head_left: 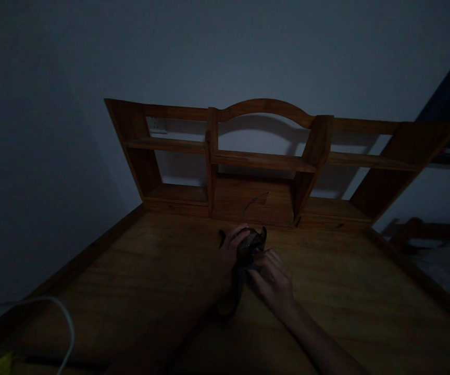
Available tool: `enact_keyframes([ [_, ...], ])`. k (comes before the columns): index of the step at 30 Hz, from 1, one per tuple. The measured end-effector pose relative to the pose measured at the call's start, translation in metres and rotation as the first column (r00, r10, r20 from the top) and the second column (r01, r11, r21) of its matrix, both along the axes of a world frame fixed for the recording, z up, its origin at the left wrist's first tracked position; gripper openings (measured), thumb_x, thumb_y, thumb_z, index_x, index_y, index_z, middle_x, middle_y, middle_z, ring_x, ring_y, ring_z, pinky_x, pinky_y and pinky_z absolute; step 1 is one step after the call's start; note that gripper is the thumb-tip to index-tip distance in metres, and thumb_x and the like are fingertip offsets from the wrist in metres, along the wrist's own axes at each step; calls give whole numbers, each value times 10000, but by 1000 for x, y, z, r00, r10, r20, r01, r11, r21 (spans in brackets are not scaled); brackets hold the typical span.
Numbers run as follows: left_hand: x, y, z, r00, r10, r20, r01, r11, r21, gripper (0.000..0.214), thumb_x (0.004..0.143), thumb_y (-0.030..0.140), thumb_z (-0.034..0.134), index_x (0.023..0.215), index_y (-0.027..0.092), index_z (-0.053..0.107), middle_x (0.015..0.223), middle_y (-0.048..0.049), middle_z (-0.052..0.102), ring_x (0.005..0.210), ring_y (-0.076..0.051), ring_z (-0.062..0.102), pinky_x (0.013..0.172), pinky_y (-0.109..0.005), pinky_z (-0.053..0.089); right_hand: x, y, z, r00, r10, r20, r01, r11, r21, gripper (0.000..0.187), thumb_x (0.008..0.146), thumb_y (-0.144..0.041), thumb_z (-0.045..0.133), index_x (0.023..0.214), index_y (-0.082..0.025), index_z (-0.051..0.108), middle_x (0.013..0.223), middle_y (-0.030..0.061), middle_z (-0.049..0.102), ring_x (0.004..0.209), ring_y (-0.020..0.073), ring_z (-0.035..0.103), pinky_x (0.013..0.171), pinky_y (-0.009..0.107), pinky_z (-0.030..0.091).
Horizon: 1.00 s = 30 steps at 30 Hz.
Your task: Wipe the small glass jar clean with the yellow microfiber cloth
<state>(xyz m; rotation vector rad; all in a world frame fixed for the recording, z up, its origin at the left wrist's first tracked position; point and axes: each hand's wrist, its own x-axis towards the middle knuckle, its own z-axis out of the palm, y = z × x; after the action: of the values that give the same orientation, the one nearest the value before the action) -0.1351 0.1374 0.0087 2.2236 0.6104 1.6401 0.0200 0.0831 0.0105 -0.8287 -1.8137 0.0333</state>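
In the dim light a dark, rounded object (250, 242) with curled ends sits between my two hands above the wooden desk (150, 281). Its kind is too dark to make out. My left hand (228, 258) wraps round its left side, fingers over the top. The thumb and fingers of my right hand (275, 278) pinch together at its lower right edge. Whatever small part lies in that pinch is hidden. From behind the object a thin wire-like strand (254, 200) rises. A dark strap-like part (230, 307) hangs beneath it, near my left wrist.
A wooden shelf unit (264, 160) with several compartments stands along the back of the desk. Behind it a wall socket (157, 125) shows at the left. A white cable (70, 325) curves over the near left corner, beside something yellow (4, 363).
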Motion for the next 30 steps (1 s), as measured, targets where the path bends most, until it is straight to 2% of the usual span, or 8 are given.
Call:
enact_keyframes([
  [2, 1, 2, -2, 1000, -3, 19, 4, 999, -33, 444, 953, 232, 438, 1392, 274, 381, 1421, -92, 398, 1305, -206, 430, 1093, -428, 386, 0, -1, 1, 1000, -8, -1, 8, 1000, -7, 165, 831, -93, 656, 916, -193, 556, 859, 44, 617, 836, 190, 563, 752, 334, 463],
  [5, 4, 6, -6, 998, 44, 55, -44, 999, 2, 431, 948, 248, 448, 1376, 277, 400, 1395, -84, 420, 1270, -203, 462, 1070, -421, 410, -1, -2, 1, 1000, 1, 2, -1, 1000, -15, 183, 841, -83, 640, 966, -195, 567, 907, 53, 629, 870, 195, 574, 778, 344, 474],
  [12, 9, 12, -12, 977, 173, 122, -177, 984, 18, 417, 931, 230, 452, 1346, 252, 421, 1359, -96, 443, 1249, -206, 471, 1035, -431, 432, -6, 4, -2, 997, 48, 58, -47, 998, -33, 357, 884, -32, 532, 1188, -218, 546, 1139, 69, 623, 1090, 201, 559, 972, 392, 449],
  [18, 17, 21, -14, 937, 293, 191, -310, 948, 70, 487, 824, 210, 627, 1281, 201, 459, 1303, -116, 490, 1199, -223, 513, 983, -424, 475, -4, 6, -5, 992, 95, 88, -88, 993, -84, 479, 883, 6, 408, 1302, -217, 478, 1278, 88, 551, 1227, 210, 479, 1046, 439, 405],
  [24, 18, 18, -13, 950, 270, 156, -282, 957, 60, 517, 819, 201, 632, 1297, 221, 435, 1314, -117, 477, 1216, -245, 504, 1013, -437, 466, -3, 5, -4, 995, 63, 82, -57, 996, -75, 439, 869, -8, 441, 1250, -212, 517, 1228, 87, 586, 1189, 210, 511, 1024, 433, 430],
  [30, 15, 18, -13, 965, 223, 139, -234, 970, 69, 520, 839, 279, 622, 1318, 215, 430, 1326, -116, 456, 1222, -268, 491, 1016, -449, 455, -5, 5, -1, 996, 70, 57, -66, 995, -77, 411, 867, -27, 463, 1228, -210, 537, 1220, 89, 594, 1180, 219, 526, 1015, 437, 441],
])
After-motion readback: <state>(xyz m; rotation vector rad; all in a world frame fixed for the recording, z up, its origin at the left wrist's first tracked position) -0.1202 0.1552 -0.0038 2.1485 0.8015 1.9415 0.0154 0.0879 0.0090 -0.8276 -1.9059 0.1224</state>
